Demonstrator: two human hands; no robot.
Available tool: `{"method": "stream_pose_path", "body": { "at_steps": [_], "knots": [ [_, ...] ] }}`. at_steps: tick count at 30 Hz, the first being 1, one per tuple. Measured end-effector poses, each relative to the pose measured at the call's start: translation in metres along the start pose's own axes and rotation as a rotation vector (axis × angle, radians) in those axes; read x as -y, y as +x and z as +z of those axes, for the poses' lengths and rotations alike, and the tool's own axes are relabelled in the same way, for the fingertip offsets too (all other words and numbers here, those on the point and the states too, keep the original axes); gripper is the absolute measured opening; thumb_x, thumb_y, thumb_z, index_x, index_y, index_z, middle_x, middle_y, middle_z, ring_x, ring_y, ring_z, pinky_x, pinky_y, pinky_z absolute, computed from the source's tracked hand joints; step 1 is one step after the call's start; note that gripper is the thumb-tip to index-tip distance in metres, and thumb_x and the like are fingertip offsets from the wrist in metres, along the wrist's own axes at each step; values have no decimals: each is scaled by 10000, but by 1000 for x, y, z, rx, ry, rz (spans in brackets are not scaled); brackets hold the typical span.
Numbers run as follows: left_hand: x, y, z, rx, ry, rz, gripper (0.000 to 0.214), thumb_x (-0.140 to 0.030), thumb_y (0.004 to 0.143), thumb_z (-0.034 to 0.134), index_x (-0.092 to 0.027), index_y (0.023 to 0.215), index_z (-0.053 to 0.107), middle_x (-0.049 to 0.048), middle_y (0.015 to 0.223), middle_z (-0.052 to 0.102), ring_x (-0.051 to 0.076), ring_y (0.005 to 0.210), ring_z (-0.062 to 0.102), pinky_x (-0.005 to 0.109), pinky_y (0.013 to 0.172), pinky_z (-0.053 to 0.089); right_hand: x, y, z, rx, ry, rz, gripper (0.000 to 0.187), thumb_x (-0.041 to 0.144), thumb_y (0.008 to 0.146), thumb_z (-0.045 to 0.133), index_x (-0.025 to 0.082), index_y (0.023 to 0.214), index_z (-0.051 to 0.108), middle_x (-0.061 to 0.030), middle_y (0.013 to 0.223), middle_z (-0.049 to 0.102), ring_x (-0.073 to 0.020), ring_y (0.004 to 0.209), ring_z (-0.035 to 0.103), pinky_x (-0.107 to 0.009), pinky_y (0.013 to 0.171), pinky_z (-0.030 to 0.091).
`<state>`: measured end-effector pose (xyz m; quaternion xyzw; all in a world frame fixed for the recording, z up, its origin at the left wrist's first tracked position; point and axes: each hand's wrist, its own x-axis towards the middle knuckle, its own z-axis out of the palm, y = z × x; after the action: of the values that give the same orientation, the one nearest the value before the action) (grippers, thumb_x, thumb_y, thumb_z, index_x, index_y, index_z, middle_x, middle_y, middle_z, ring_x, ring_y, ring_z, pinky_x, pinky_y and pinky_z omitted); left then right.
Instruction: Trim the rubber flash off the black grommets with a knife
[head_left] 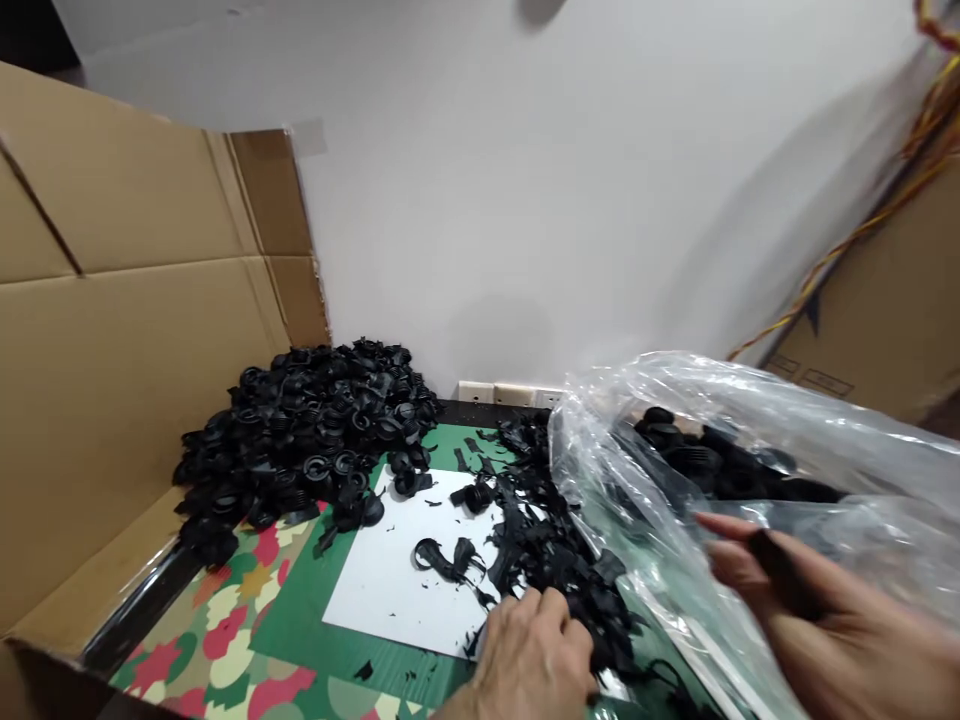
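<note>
My left hand (534, 650) rests knuckles-up at the bottom centre, its fingers curled down into a strip of black plastic scraps (555, 545). What the fingers hold is hidden. My right hand (810, 605) reaches from the lower right to a clear plastic bag (675, 420) half full of black round parts (720, 465). Its fingers are closed on a dark slim object (784, 572) that I cannot name. A white sheet (390, 585) lies on the green table (300, 620) with a few trimmed black pieces (442, 560) on it.
A big heap of black round parts (307, 430) fills the back left, against a tall cardboard wall (112, 350). A flowered cloth (225, 640) covers the front left. Wall sockets (495, 393) sit along the white wall. Another cardboard box (892, 310) with coloured wires stands at the right.
</note>
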<state>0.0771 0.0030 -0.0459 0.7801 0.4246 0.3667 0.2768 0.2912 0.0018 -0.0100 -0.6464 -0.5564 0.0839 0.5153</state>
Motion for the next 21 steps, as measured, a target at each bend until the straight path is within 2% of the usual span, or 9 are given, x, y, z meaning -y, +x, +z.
{"method": "stream_pose_path", "body": {
  "at_steps": [1,3,5,7,9,12,14,18,21],
  "knots": [
    [0,2,-3,2,-33,-12,241,9,589,686,-228,634,694,87,688,658,241,637,558,309,578,361,8,-2,8,88,-7,91,250,428,644,660,311,847,746,-58,687,750,-251,600,675,-310,499,479],
    [0,7,-14,31,-141,-76,237,-11,637,628,-235,639,705,67,715,658,218,634,547,298,595,366,20,-1,22,125,3,194,358,514,668,565,236,803,747,-84,690,747,-266,600,670,-335,537,502],
    [1,14,-27,-51,-245,-220,222,-55,691,579,-230,627,701,42,717,637,209,655,537,285,601,368,28,0,32,146,28,218,407,528,715,510,197,781,738,-100,731,746,-273,653,670,-336,579,509],
    [4,20,-38,-128,-339,-344,188,-50,635,594,-206,605,695,17,677,604,190,638,518,265,580,365,35,0,40,179,76,202,378,502,729,517,192,773,729,-87,731,739,-263,664,659,-318,587,501],
    [8,23,-45,-188,-428,-405,141,-68,607,618,-180,613,703,6,654,591,168,605,490,252,563,363,44,-3,48,267,161,181,318,461,722,547,197,763,719,-61,701,726,-246,646,646,-296,571,487],
    [13,22,-50,-243,-512,-423,90,-109,610,653,-156,645,722,8,639,611,155,590,483,245,563,374,58,-9,64,451,284,197,252,401,716,568,188,736,702,-40,658,702,-225,620,624,-279,548,457],
    [15,20,-51,-266,-549,-428,76,-120,613,666,-152,651,723,11,613,628,159,589,502,242,563,387,66,-12,77,515,326,242,223,374,692,579,178,709,683,-34,636,683,-220,613,606,-281,549,439],
    [17,17,-47,-330,-611,-406,90,-110,598,664,-157,645,724,9,579,636,157,559,523,235,544,410,70,-15,97,465,430,349,154,325,640,593,173,648,616,-23,616,641,-214,619,580,-284,567,427],
    [19,17,-42,-378,-582,-348,148,-78,556,652,-165,641,737,17,626,639,152,559,517,228,531,408,65,-17,105,467,489,344,187,351,695,584,168,694,628,-35,655,654,-224,656,597,-291,604,443]
  ]
}}
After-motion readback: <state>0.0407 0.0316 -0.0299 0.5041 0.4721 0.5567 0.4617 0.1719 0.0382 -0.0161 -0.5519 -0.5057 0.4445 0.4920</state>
